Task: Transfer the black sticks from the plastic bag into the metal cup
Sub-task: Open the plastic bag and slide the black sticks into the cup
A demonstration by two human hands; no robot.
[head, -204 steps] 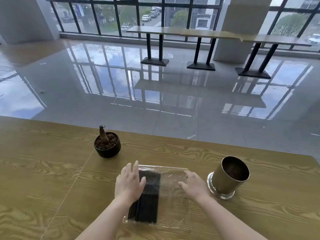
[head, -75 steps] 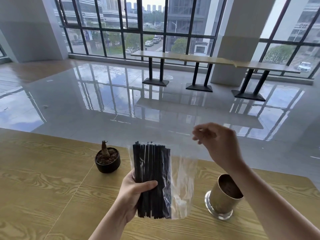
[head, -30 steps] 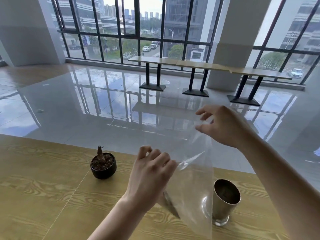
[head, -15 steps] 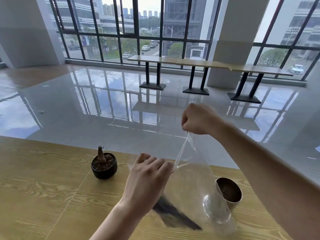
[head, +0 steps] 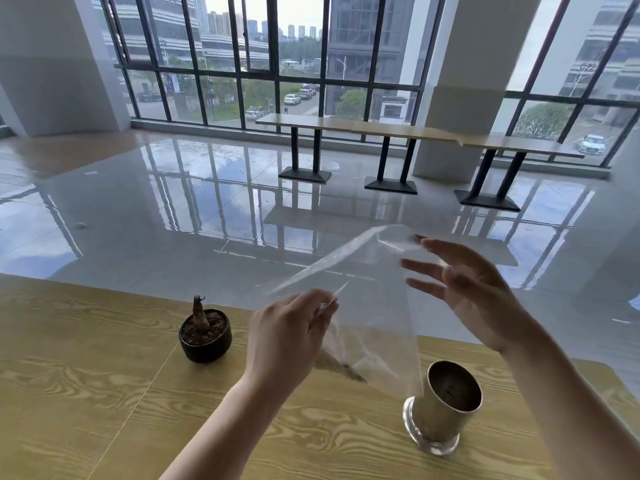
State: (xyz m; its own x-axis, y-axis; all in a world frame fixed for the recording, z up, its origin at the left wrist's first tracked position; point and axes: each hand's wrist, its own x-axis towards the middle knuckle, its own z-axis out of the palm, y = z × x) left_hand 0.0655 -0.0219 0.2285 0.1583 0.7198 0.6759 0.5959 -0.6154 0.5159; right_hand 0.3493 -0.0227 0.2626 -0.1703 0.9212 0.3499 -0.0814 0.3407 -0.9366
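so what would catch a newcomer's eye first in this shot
Likely the clear plastic bag held up mid-frame, the left hand pinching one edge and the right hand open-fingered at its top. Below right stands the metal cup on the wooden table; a small potted plant sits left.

- Two bare forearms enter from the bottom edge of the head view, with no sleeve showing on either.
- The left hand (head: 289, 336) is bare: no glove, ring or strap shows on the side that faces the camera.
- Its wrist is bare too, with no watch or band.
- The left forearm is slim and smooth, bare down to the frame edge.
- The right hand (head: 476, 292) is likewise bare, with no ring on the fingers (head: 424, 265) that show.
- Fingernails look short and plain; motion blur hides finer detail.
- The right wrist and forearm carry no watch, bracelet or marking, down to the frame's lower right corner.
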